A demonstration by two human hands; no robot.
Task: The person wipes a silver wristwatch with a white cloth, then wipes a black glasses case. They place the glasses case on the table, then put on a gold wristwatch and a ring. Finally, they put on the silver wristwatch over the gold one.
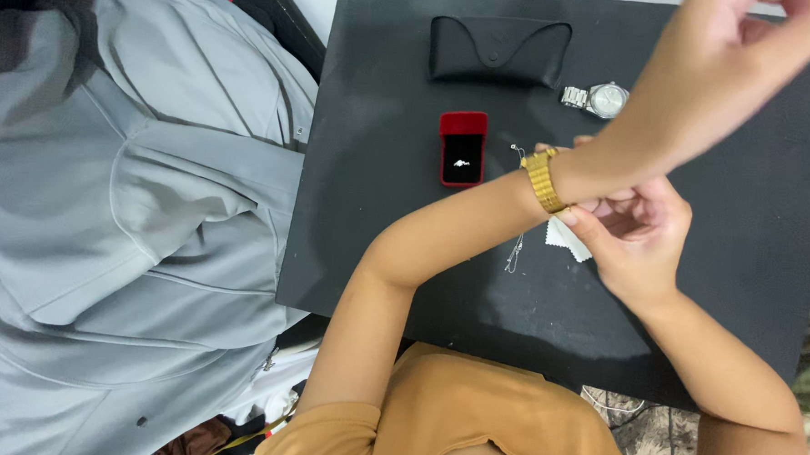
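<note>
One open red ring box [462, 148] stands mid-worktop [376, 254] with a single ring [462, 164] in its dark lining; one closed black glasses case [499, 51] lies beyond it. There are two watches: a silver one [597, 99] lying flat near the case, and a gold watch [544, 180] on the left wrist. The left hand [741, 42] is raised, fingers loosely open. The right hand [637, 233] fingers pinch the gold band, over one white cloth [570, 238] and a thin chain [514, 252]. The worktop's near edge and left side lie bare; grey fabric [124, 206] borders it.
</note>
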